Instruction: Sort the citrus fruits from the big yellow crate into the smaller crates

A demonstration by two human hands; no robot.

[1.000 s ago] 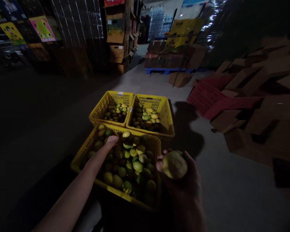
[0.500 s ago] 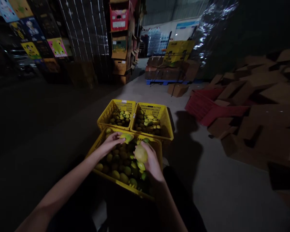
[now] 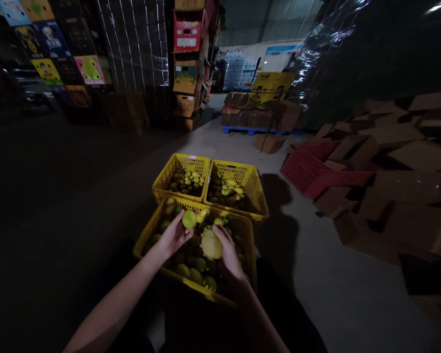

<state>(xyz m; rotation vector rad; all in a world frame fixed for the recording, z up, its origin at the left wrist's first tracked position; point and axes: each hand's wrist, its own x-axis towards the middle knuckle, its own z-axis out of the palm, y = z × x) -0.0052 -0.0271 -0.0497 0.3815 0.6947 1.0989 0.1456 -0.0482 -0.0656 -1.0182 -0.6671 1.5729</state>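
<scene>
My left hand (image 3: 174, 238) holds a bright green-yellow lemon (image 3: 189, 219) by its fingertips, one rounded end facing me. My right hand (image 3: 228, 252) is wrapped around a larger, paler lemon (image 3: 211, 243), its stem end tilted up. Both hands are above the near yellow crate (image 3: 194, 290), which holds many green and yellow lemons (image 3: 196, 276). My hands and forearms hide part of that fruit. Just past the fruit in my left hand, a yellow lemon (image 3: 203, 214) shows near the crate's far side.
Two more yellow crates, a left one (image 3: 159, 184) and a right one (image 3: 259, 196), stand against the far side, with smaller lemons inside. Rightward lie a red crate (image 3: 305, 169) and heaped cardboard boxes (image 3: 407, 196). Stacked cartons (image 3: 186, 68) and a loaded blue pallet (image 3: 248, 131) stand behind.
My left hand has drawn nearer and turned, so its lemon now shows end-on. The lemon in my right hand has tipped, with its stem end up. The view has shifted slightly.
</scene>
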